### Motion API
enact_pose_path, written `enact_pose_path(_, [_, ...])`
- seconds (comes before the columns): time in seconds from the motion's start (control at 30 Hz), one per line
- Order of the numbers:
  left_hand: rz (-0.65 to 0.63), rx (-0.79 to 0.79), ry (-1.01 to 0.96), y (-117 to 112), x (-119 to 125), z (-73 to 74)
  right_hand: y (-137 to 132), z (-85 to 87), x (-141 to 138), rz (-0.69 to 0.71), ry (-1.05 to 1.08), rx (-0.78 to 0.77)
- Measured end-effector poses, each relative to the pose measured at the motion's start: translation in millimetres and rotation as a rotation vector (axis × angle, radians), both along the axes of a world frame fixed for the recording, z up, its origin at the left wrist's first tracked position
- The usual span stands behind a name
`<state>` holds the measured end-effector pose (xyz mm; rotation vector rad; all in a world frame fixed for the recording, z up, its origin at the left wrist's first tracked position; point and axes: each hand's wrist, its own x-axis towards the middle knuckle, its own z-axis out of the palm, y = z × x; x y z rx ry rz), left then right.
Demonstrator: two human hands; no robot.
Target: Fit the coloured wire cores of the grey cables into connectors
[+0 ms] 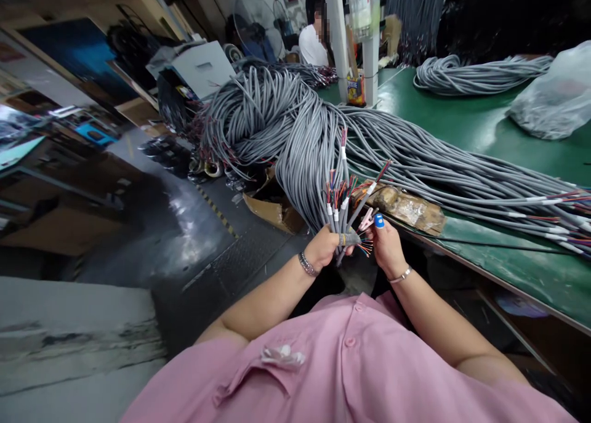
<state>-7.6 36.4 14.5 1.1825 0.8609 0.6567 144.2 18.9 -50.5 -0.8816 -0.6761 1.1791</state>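
My left hand [324,247] is closed round a bunch of grey cable ends [339,210] whose stripped coloured wires fan out above and beside my fist. My right hand [386,245] is right next to it, thumb capped with a blue finger cover, fingers pinched on the thin coloured wires [365,245] of one cable end. The cables run up into a big grey cable bundle [295,127] draped over the edge of the green table [508,263]. Both wrists wear bracelets.
A second coil of grey cable [475,73] and a clear plastic bag [554,96] lie at the far side of the table. A worn brown block [406,206] sits at the table edge. Another person [314,41] sits beyond a white post [336,35]. Cardboard boxes stand on the floor.
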Motion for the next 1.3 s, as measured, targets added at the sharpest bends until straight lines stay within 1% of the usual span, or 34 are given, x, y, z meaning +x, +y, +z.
enact_pose_path(0.07, [0.005, -0.006, 0.001, 0.3, 3.7, -0.9, 0.3, -1.0, -3.0, -0.099, -0.032, 0.009])
enact_pose_path(0.1, [0.009, -0.008, -0.003, 0.3, 5.3, -1.3, 0.9, -1.5, -4.3, -0.100, -0.009, 0.006])
enact_pose_path(0.13, [0.015, -0.010, -0.012, 0.3, 6.7, -1.5, 1.8, -1.7, -5.5, -0.062, 0.042, -0.005])
enact_pose_path(0.23, [0.047, -0.021, -0.050, -0.1, 10.3, -1.9, 5.4, -0.3, -8.4, 0.186, 0.279, -0.051])
enact_pose_path(0.27, [0.056, -0.026, -0.057, -0.3, 11.1, -1.9, 6.5, 0.9, -9.2, 0.255, 0.350, -0.058])
enact_pose_path(0.3, [0.062, -0.028, -0.059, -0.6, 11.7, -1.9, 7.4, 2.2, -9.8, 0.294, 0.410, -0.056])
enact_pose_path(0.33, [0.062, -0.028, -0.055, -1.0, 12.0, -2.0, 8.1, 3.6, -10.3, 0.306, 0.457, -0.048])
enact_pose_path(0.43, [0.061, -0.019, -0.026, -2.3, 11.9, -2.4, 8.9, 6.6, -11.4, 0.271, 0.532, -0.019])
enact_pose_path(0.63, [0.075, 0.016, 0.027, -5.5, 12.3, -2.5, 9.2, 1.5, -12.7, 0.288, 0.542, -0.016])
enact_pose_path(0.77, [0.088, 0.009, 0.031, -6.9, 13.1, 0.0, 8.4, -1.5, -13.4, 0.257, 0.574, -0.021])
enact_pose_path(0.93, [0.086, -0.001, 0.032, -5.6, 13.5, 0.0, 7.1, 5.9, -14.4, 0.266, 0.520, -0.035])
enact_pose_path(1.03, [0.084, -0.003, 0.025, -3.7, 13.3, -5.3, 6.7, 9.4, -15.2, 0.267, 0.475, -0.047])
enact_pose_path(1.13, [0.082, -0.006, 0.032, -2.8, 12.3, -9.8, 6.2, 9.3, -15.3, 0.236, 0.477, -0.054])
enact_pose_path(1.2, [0.080, -0.012, 0.033, -3.7, 11.2, -9.1, 5.6, 8.9, -14.6, 0.241, 0.494, -0.049])
enact_pose_path(1.3, [0.072, -0.030, 0.033, -7.5, 8.9, -2.4, 3.9, 9.6, -12.6, 0.293, 0.495, -0.052])
